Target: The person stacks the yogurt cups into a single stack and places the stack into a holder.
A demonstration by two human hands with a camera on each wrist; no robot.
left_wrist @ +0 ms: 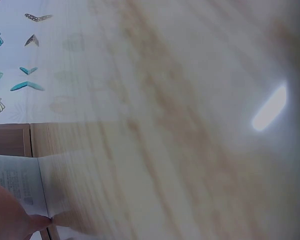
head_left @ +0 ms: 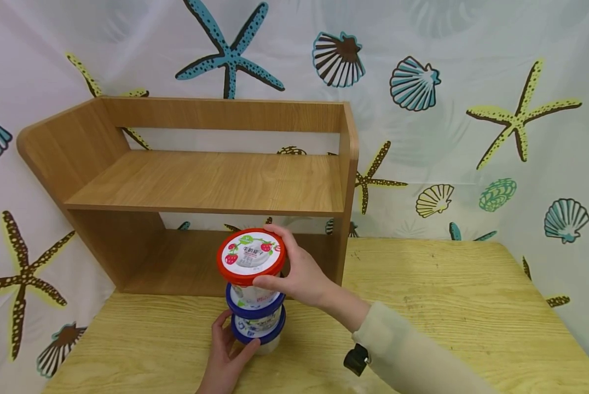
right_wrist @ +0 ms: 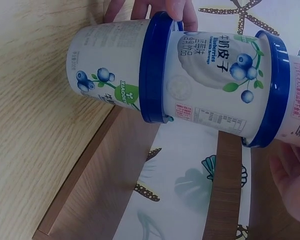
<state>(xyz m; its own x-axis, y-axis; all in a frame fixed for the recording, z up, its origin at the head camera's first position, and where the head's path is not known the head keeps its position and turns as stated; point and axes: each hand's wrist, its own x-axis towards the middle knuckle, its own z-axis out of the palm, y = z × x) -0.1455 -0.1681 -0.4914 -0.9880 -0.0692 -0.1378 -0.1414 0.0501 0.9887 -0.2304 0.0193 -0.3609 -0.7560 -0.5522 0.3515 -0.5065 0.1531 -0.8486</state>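
Observation:
Three paper tubs stand stacked upright on the table. On top is a red-lidded strawberry tub [head_left: 252, 254]; its lid is gripped by my right hand [head_left: 301, 273], thumb at the near rim and fingers at the far side. Below it come a blue-lidded blueberry tub [right_wrist: 215, 80] in the middle and another blue-lidded blueberry tub [right_wrist: 110, 65] at the bottom. My left hand [head_left: 227, 350] holds the bottom tub from the left around its lid rim. In the left wrist view only part of that hand [left_wrist: 10, 215] shows, beside a white printed wall.
Behind the stack stands a two-level wooden shelf [head_left: 215, 180], its lower board just beyond the tubs. The light wood table [head_left: 437, 317] extends to the right. A patterned curtain [head_left: 294, 49] with starfish and shells hangs behind and at the sides.

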